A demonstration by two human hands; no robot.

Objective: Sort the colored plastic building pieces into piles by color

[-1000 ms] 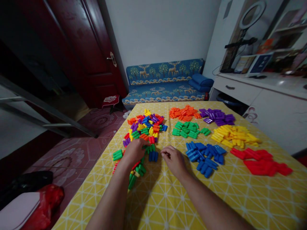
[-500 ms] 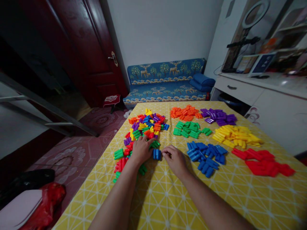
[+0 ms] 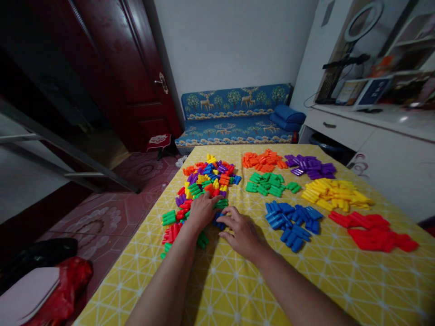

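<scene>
A mixed heap of coloured plastic toy blocks (image 3: 199, 179), ribbed and bullet-tipped, lies on the left of the table. My left hand (image 3: 203, 211) rests on the near part of this heap, its fingers stretched over green and red blocks. Just right of it is a blue toy block (image 3: 218, 220), partly covered by fingers. My right hand (image 3: 242, 230) reaches over that block from the right, with thumb and fingers apart. Whether its fingertips touch the block, I cannot tell. To the right of this hand is a pile of blue blocks (image 3: 292, 222).
Single-colour piles lie on the yellow tablecloth (image 3: 234, 290): orange (image 3: 263, 160), green (image 3: 267, 183), purple (image 3: 311, 166), yellow (image 3: 335, 193) and red (image 3: 374, 231). Beyond the table is a blue sofa (image 3: 234, 122). A white cabinet (image 3: 360, 131) stands to the right.
My right hand has moved slightly left, and its fingers have spread over the single blue block. My left hand has hardly moved on the heap.
</scene>
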